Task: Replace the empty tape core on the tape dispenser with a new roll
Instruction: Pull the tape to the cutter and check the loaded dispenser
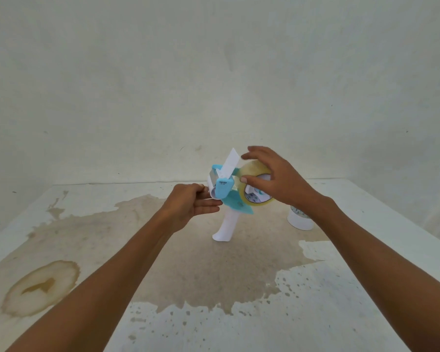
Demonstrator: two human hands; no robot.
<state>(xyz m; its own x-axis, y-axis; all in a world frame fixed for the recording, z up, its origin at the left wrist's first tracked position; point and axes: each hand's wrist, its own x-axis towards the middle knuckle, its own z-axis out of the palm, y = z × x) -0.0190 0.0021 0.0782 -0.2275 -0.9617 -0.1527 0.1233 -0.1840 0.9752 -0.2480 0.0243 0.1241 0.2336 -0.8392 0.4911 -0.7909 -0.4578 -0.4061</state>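
Observation:
A blue and white tape dispenser [225, 196] is held up above the table, its white handle pointing down. A clear tape roll [252, 171] sits on the dispenser's hub at the right. My right hand [272, 179] grips this roll from above, thumb on its near face. My left hand [193, 204] pinches the dispenser's front end by the roller, its lower fingers stretched out. A white flap sticks up from the dispenser's head. A white empty tape core [300, 219] stands on the table behind my right wrist, partly hidden.
The white table [315, 313] has large brown stains across its middle and a ring stain at the left. Its far edge meets a plain pale wall [214, 72].

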